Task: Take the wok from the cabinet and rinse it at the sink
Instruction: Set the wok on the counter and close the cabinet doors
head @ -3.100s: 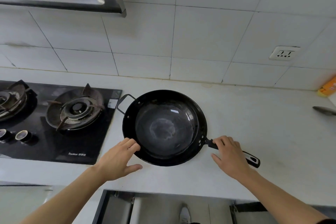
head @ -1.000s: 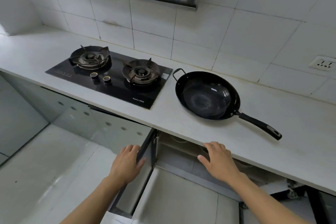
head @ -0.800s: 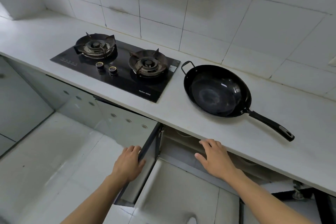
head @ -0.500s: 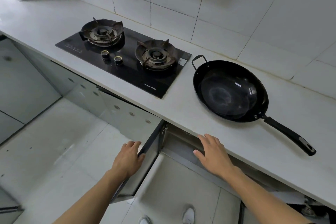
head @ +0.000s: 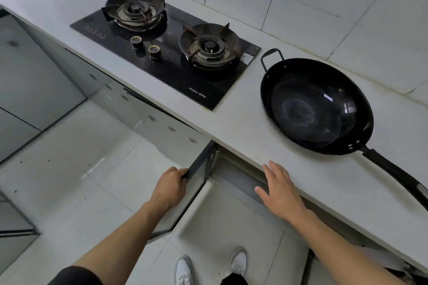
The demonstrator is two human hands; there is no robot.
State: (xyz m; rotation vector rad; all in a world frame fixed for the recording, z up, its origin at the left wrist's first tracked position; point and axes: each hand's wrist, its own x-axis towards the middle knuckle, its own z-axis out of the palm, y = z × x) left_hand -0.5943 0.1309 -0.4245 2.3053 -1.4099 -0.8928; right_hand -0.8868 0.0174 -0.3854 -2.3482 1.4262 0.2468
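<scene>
The black wok (head: pixel 316 105) sits on the white countertop (head: pixel 243 118) just to the right of the two-burner gas hob (head: pixel 166 53), its long handle (head: pixel 398 174) pointing toward the near right, its small loop handle toward the hob. Three seconds ago both hands were on it, one at the rim, one on the handle; now neither touches it. Both have dropped below the counter edge. The left hand (head: pixel 170 188) curls its fingers over the top edge of the open cabinet door (head: pixel 200 164), as it did half a second ago, though the door looks swung a little nearer to the cabinet. The right hand (head: pixel 281 192) lies flat with its fingers straight and slightly spread, just under the counter's front lip, hardly moved since. White shoes (head: pixel 183 269) show on the tiled floor below.
</scene>
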